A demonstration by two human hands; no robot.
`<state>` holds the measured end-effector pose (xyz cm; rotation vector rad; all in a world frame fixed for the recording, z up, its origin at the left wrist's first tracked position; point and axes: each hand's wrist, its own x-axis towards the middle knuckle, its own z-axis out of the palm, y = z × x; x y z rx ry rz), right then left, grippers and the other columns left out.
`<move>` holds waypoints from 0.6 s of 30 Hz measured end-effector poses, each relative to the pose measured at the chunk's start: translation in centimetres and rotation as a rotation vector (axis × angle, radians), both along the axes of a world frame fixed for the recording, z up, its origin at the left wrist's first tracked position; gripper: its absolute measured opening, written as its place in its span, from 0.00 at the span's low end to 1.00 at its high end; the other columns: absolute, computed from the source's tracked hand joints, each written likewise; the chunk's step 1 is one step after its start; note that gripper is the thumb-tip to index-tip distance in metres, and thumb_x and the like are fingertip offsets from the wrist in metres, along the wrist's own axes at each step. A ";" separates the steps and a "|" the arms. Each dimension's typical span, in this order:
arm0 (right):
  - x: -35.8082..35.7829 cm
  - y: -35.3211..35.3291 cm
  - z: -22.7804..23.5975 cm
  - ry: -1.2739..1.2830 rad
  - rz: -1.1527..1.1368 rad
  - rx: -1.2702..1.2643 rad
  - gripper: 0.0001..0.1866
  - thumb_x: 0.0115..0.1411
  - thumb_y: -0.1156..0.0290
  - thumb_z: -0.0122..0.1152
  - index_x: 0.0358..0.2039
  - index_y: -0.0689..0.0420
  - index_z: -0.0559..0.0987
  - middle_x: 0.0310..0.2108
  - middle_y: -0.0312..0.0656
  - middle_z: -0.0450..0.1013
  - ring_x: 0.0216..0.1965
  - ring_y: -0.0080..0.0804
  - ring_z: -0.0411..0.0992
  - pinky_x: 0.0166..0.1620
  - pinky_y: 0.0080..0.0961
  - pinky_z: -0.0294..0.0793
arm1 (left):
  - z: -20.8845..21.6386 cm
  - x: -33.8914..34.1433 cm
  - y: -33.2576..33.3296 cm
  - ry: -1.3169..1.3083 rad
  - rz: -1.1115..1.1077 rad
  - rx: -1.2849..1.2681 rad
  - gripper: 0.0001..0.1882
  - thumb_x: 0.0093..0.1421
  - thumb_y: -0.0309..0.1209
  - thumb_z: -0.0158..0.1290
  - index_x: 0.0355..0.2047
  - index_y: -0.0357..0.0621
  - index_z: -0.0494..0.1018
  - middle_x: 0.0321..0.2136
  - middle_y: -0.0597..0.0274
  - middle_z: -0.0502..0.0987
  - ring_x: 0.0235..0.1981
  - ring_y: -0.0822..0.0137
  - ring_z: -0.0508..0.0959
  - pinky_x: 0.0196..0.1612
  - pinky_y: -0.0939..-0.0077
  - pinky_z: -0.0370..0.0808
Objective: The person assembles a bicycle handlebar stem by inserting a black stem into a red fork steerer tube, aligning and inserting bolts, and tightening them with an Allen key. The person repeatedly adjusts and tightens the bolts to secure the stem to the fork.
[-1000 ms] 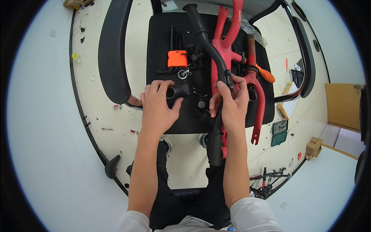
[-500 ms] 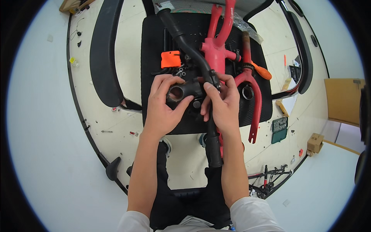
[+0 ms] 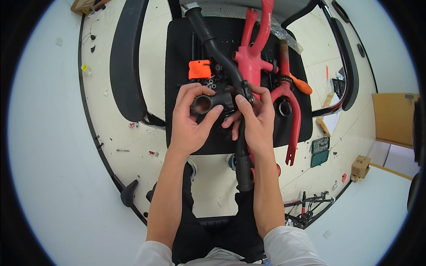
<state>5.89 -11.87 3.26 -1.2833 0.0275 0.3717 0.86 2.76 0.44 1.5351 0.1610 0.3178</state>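
Note:
My left hand (image 3: 187, 126) is closed around a black bicycle stem (image 3: 218, 102), thumb and fingers on either side of its open round end. My right hand (image 3: 256, 122) grips a black handlebar (image 3: 222, 60) near its middle, thumb on top, with other fingers reaching under toward the stem. The stem's far end meets the handlebar at a small dark clamp piece (image 3: 246, 88); fingers partly hide this joint. The handlebar slants from the seat's far left down toward my knees. Just beyond my right hand lies a red bicycle frame (image 3: 249, 66), with a red fork (image 3: 292, 106) to its right.
Everything rests on a black office chair seat (image 3: 177, 44) between two armrests (image 3: 126, 66). An orange block (image 3: 199, 69), loose metal rings (image 3: 209, 83) and an orange-handled tool (image 3: 301, 84) lie there. On the floor are a green case (image 3: 320, 150), a bicycle saddle (image 3: 129, 193) and a cardboard box (image 3: 360, 166).
The stem has shifted slightly toward the handlebar. My right fingertips have moved left and up beneath the stem. The whole view has shifted a little.

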 end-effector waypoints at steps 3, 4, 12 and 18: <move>-0.2 0.4 -0.2 -0.023 -0.024 0.008 0.19 0.67 0.77 0.54 0.54 0.66 0.59 0.43 0.52 0.73 0.24 0.34 0.80 0.14 0.18 0.73 | -0.1 0.1 -0.2 -0.029 -0.016 -0.085 0.17 0.57 0.21 0.61 0.46 0.37 0.72 0.49 0.63 0.65 0.41 0.76 0.70 0.43 0.82 0.71; -0.2 0.4 -0.2 -0.014 -0.010 0.037 0.19 0.67 0.77 0.53 0.54 0.65 0.59 0.43 0.52 0.73 0.24 0.35 0.80 0.14 0.19 0.73 | -0.2 0.1 -0.3 -0.039 -0.018 -0.105 0.17 0.57 0.21 0.62 0.46 0.37 0.72 0.49 0.63 0.65 0.41 0.75 0.71 0.41 0.81 0.73; -1.0 0.2 0.0 -0.043 0.043 -0.056 0.20 0.65 0.77 0.47 0.57 0.63 0.60 0.41 0.51 0.72 0.17 0.29 0.73 0.14 0.20 0.70 | -0.4 -0.1 -0.2 -0.044 -0.008 -0.109 0.16 0.57 0.20 0.61 0.46 0.37 0.72 0.48 0.63 0.65 0.39 0.77 0.70 0.39 0.83 0.73; -1.2 0.0 0.0 -0.005 0.003 0.059 0.17 0.67 0.72 0.47 0.55 0.64 0.64 0.37 0.48 0.72 0.14 0.24 0.68 0.13 0.18 0.64 | -0.3 -0.2 -0.7 -0.045 -0.033 -0.102 0.16 0.57 0.21 0.61 0.45 0.37 0.71 0.48 0.63 0.65 0.39 0.77 0.70 0.40 0.84 0.73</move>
